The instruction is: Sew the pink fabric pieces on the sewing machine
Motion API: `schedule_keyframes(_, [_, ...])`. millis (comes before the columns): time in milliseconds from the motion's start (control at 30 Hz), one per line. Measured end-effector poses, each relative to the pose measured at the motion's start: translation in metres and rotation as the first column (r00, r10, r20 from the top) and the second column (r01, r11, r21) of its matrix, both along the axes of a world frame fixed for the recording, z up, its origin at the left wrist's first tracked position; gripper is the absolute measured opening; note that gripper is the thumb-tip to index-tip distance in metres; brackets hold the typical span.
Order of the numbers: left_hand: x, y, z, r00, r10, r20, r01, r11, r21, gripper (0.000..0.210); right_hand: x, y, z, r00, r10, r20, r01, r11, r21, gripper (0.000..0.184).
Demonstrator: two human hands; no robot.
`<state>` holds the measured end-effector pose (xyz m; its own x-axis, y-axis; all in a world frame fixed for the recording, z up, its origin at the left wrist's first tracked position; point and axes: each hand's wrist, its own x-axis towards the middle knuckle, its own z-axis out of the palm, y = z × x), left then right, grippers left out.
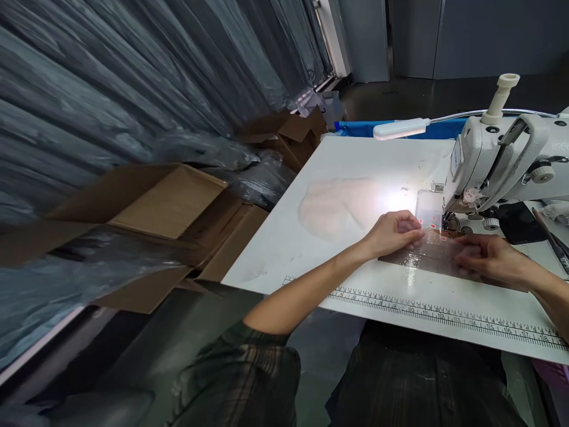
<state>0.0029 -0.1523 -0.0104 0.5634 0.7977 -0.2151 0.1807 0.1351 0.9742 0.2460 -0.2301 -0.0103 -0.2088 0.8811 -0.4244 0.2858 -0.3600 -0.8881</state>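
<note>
A clear, glossy plastic sheet with small red marks lies on the white sewing table, its far edge by the needle area of a white sewing machine. My left hand pinches the sheet's upper left part between thumb and fingers, just left of the presser foot. On the right side of the sheet, my right hand has its fingers curled with the thumb below, gripping the film. A brown strip shows along the sheet's far edge between my hands. The needle tip is too small to make out.
A printed ruler runs along the front edge of the white table. A lit lamp on a flexible neck hangs over it. Open cardboard boxes stand left. A black pad and tweezers-like tools lie right.
</note>
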Motion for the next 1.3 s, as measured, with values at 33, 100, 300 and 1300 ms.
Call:
schedule_keyframes(33, [0.003, 0.003, -0.004, 0.999, 0.048, -0.002, -0.048, 0.999, -0.005, 0.018, -0.001, 0.005, -0.004, 0.998, -0.053, 0.025, 0.053, 0.998, 0.036, 0.050])
schedule_keyframes(100, [0.006, 0.007, -0.009, 0.995, 0.099, 0.006, -0.099, 0.995, -0.027, 0.018, -0.003, 0.010, -0.010, 0.990, -0.126, 0.060, 0.120, 0.988, 0.099, 0.050])
schedule_keyframes(300, [0.001, 0.002, -0.011, 0.974, 0.176, 0.144, -0.161, 0.980, -0.114, 0.022, -0.011, 0.005, -0.012, 0.935, -0.349, -0.063, 0.351, 0.935, 0.040, 0.055])
schedule_keyframes(1300, [-0.011, 0.000, -0.020, 0.830, -0.324, -0.455, 0.542, 0.270, 0.796, 0.047, 0.011, 0.008, -0.003, 0.789, -0.176, 0.589, -0.061, 0.931, 0.360, 0.032])
